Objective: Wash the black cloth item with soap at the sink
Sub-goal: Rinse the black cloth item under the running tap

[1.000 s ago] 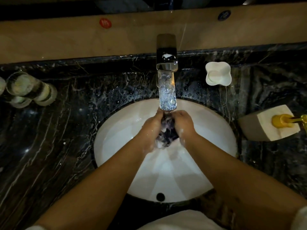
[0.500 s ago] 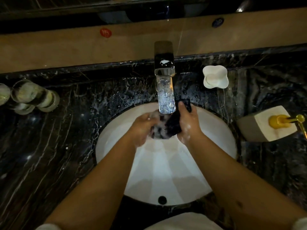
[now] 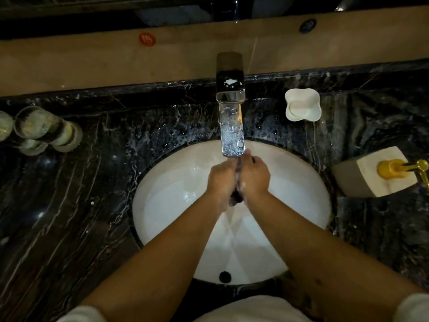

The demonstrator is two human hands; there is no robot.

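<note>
- Pressed back together since half a second ago: left hand (image 3: 220, 180) and right hand (image 3: 253, 175), both clamped on black cloth (image 3: 236, 198).
- Under faucet (image 3: 231, 126), over sink (image 3: 167, 205); suds visible, probably mid-scrub, rinsing not finished.

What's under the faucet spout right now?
Both hands, left hand and right hand, pressed around the black cloth over the white basin. Most of the cloth is hidden between the palms.

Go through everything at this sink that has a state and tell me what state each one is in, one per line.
black cloth: bunched, sudsy, pressed between both hands
left hand: closed on the cloth
right hand: closed on the cloth
faucet: cannot tell whether it is running
sink: wet, not filled
soap dish: holds a pale soap bar
soap dispenser: upright, untouched
glasses: grouped on counter
</note>
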